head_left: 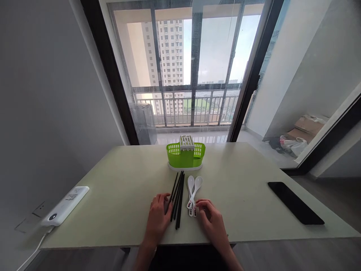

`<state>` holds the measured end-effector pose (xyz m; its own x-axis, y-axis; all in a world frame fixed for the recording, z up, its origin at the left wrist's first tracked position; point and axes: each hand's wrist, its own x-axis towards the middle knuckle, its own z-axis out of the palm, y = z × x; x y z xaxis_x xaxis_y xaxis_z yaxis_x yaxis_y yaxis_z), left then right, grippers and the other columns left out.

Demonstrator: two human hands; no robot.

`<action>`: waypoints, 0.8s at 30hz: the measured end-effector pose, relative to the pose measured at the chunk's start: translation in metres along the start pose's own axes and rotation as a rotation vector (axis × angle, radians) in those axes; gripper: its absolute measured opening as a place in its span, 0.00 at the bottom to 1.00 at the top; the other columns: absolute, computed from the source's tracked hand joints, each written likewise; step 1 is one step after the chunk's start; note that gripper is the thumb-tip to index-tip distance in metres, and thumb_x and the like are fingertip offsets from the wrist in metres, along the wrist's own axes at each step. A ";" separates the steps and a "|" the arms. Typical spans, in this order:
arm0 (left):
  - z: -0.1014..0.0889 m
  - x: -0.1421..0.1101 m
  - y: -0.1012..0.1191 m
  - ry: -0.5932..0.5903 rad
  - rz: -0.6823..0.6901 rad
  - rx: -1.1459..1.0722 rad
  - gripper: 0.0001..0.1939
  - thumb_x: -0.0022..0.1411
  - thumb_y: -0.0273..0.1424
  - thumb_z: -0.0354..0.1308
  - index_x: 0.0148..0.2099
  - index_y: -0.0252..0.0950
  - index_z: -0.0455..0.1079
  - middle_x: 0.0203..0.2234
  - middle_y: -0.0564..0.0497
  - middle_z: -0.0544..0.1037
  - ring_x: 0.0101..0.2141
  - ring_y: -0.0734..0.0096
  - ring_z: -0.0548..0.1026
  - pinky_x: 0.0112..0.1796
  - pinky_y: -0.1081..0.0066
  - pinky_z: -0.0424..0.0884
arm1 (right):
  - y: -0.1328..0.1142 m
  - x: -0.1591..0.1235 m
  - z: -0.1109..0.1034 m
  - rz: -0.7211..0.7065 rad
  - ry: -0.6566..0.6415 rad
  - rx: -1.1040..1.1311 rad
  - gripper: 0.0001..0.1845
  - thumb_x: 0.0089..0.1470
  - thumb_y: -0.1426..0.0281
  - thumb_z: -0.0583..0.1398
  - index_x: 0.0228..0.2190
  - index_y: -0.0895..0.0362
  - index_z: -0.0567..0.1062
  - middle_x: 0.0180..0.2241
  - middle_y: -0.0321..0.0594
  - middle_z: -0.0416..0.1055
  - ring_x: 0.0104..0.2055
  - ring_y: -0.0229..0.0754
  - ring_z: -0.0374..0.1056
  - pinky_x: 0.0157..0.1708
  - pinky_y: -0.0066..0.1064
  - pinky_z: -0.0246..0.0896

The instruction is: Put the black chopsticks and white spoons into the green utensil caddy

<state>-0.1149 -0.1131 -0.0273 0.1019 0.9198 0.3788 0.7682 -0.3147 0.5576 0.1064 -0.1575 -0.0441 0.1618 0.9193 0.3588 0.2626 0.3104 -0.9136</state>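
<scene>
Several black chopsticks lie in a loose, narrow bundle on the table. My left hand rests at their left side, fingers loosely bent with a gap to the thumb, which is by the leftmost chopstick; I cannot tell if it touches. To the right of the bundle, white spoons lie crossed, bowls pointing away from me and printed handles toward me. My right hand is beside those handles, its fingers curved and apart from the thumb, with nothing visible in it. Beyond the chopsticks stands a green cutlery basket with a white slotted top.
A white power bank with a cable lies at the table's left edge. On the right side is a black phone-like slab. The pale table reaches to a glass door, with cardboard boxes beyond it.
</scene>
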 end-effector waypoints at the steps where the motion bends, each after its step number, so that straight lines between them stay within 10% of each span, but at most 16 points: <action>1: 0.001 0.000 -0.002 0.020 -0.007 0.007 0.13 0.67 0.33 0.52 0.51 0.39 0.71 0.42 0.46 0.78 0.44 0.57 0.76 0.51 0.54 0.71 | 0.000 0.000 0.000 0.000 0.002 0.000 0.09 0.60 0.69 0.56 0.35 0.54 0.77 0.42 0.43 0.78 0.43 0.46 0.74 0.47 0.34 0.67; 24: 0.000 -0.002 -0.002 0.019 -0.075 0.094 0.15 0.67 0.39 0.54 0.52 0.38 0.69 0.34 0.50 0.77 0.40 0.58 0.76 0.48 0.56 0.67 | 0.001 -0.001 0.001 0.020 -0.024 0.010 0.09 0.61 0.67 0.55 0.35 0.53 0.76 0.42 0.42 0.78 0.42 0.45 0.74 0.45 0.31 0.67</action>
<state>-0.1163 -0.1145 -0.0294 0.0305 0.9350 0.3533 0.8293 -0.2210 0.5132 0.1052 -0.1583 -0.0454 0.1441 0.9308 0.3360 0.2498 0.2944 -0.9225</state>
